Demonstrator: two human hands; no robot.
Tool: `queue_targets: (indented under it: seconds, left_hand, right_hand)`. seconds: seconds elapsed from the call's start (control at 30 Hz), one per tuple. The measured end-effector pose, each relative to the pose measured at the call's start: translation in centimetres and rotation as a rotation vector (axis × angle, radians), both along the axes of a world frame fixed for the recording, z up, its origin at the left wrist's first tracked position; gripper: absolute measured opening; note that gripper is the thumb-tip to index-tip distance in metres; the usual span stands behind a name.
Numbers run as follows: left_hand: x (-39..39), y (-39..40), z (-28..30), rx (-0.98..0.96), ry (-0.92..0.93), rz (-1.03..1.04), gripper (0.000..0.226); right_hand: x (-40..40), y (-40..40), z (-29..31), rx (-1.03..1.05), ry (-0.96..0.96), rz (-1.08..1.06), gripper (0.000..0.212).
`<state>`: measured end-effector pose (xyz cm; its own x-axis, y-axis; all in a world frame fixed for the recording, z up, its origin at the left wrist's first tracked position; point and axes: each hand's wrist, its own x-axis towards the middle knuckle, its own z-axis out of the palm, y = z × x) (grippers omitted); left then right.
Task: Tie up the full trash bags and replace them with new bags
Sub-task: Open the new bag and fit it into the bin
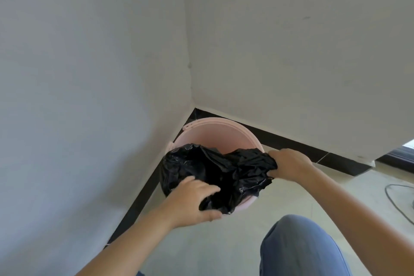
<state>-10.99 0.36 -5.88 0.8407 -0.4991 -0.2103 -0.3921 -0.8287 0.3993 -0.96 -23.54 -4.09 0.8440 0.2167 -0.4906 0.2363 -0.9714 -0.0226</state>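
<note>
Both grips pinch the crumpled black plastic trash bag: left hand at the near edge, right hand at the right edge, above the round pink plastic bin, whose bare far rim lies beyond both.

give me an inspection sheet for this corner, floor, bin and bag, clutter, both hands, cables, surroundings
Surface: pale floor, bare where visible.
Job's things: pink bin in the wall corner; black bag crumpled over its near rim, far rim uncovered.
Clutter: nothing seen.
Grippers: left hand grips the bag's near edge; right hand grips its right edge.
Cables: dark cable looped on the floor at right.
Surroundings: white walls, black baseboard, person's knee in blue trousers.
</note>
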Motion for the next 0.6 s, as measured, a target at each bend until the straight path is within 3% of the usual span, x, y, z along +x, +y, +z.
queue_targets:
  seconds: [0.07, 0.17, 0.23, 0.27, 0.33, 0.4, 0.53, 0.6]
  left_hand:
    - [-0.5, -0.2, -1.4, 0.097, 0.035, -0.111, 0.052]
    - [-1.7, 0.6, -2.2, 0.085, 0.053, -0.190, 0.046]
    - [-2.4, 1.4, -3.2, 0.138, -0.075, -0.273, 0.015]
    - [-2.7, 1.6, -3.6, 0.222, -0.184, -0.322, 0.011]
    - [-3.3, 1.8, -5.6, 0.262, -0.232, -0.352, 0.040]
    - [-3.5, 2.5, -7.1, 0.300, -0.236, -0.302, 0.049]
    - [-3.1, 4.1, -7.1, 0.255, -0.102, -0.008, 0.041]
    - [-3.1, 5.0, -6.0, -0.012, 0.075, 0.324, 0.053]
  right_hand:
    - [0.0, -0.4, -0.6, 0.000, 0.003, -0.023, 0.016]
    - [0.0, -1.3, -1.6, 0.028, 0.005, -0.098, 0.020]
    - [0.0, -2.4, -2.5, 0.083, -0.006, -0.187, 0.024]
    - [-0.1, -2.8, -2.9, 0.098, -0.009, -0.221, 0.026]
    - [-0.6, -3.7, -3.6, 0.152, 0.011, -0.314, 0.030]
    - [-1.1, -4.5, -4.5, 0.266, 0.041, -0.478, 0.030]
    - [-1.3, -5.2, -5.5, 0.595, 0.067, -0.786, 0.021]
    - [-1.1, -5.1, -5.4, 0.752, 0.085, -0.878, 0.023]
